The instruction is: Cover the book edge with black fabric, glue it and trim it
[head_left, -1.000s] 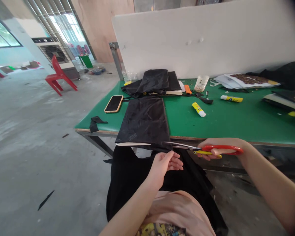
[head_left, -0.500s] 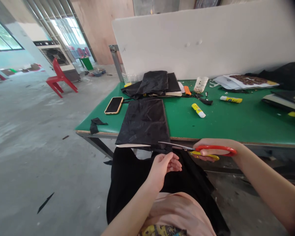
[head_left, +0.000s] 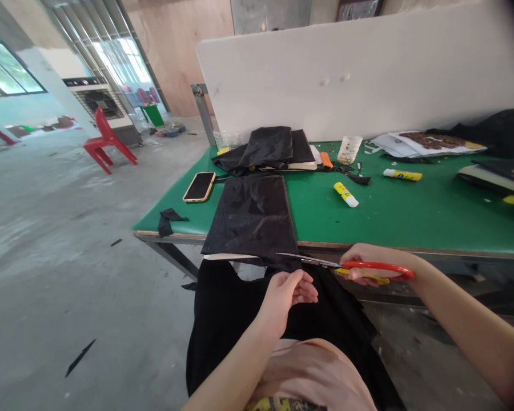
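A black fabric-covered panel (head_left: 252, 217) lies over the near edge of the green table (head_left: 402, 217), with more black cloth (head_left: 227, 319) hanging down onto my lap. My right hand (head_left: 368, 264) grips red-and-yellow scissors (head_left: 351, 266), whose blades reach left along the panel's near edge. My left hand (head_left: 288, 294) is closed in a pinch on the hanging black cloth just below the blades.
On the table are a phone (head_left: 199, 187), folded black fabric (head_left: 268, 148), two glue sticks (head_left: 346, 194) (head_left: 402, 174), a plastic cup (head_left: 349, 149), papers (head_left: 420, 142) and a white back board (head_left: 368, 74). A red chair (head_left: 107, 140) stands on the concrete floor at left.
The scissors have advanced slightly left along the panel's edge. My left hand keeps its pinch on the cloth, almost unmoved.
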Tool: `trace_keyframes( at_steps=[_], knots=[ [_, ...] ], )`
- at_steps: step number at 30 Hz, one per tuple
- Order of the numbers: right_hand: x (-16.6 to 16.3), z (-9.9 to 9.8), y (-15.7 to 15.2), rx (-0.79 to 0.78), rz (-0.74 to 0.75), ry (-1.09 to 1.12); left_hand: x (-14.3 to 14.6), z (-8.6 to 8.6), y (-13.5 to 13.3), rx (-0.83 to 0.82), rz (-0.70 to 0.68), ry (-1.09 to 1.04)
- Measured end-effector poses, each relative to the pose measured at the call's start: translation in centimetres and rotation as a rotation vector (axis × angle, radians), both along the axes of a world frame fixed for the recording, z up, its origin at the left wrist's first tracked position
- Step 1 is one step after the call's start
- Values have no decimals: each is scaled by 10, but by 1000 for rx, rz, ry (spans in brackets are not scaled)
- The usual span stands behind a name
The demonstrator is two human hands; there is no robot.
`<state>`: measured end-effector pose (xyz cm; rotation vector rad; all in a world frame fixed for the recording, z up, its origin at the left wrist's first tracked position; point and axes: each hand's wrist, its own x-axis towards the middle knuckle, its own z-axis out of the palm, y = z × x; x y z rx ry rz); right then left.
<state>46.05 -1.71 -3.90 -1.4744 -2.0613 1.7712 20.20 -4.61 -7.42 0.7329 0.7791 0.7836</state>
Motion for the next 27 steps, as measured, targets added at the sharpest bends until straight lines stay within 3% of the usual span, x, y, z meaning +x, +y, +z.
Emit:
trace_keyframes(
  at_steps=[6,15,21,27],
  knots=[
    [2,-1,0,62,40,-30,0,-2,1,6,-2,8],
    [-2,24,-12,199,280,-27,0,-1,0,0,0,20],
    [9,25,-15,171,354,-84,0,-1,-2,6,14,5],
    [15,19,-14,29,220,103,0,-4,-2,6,10,-1]
  ],
)
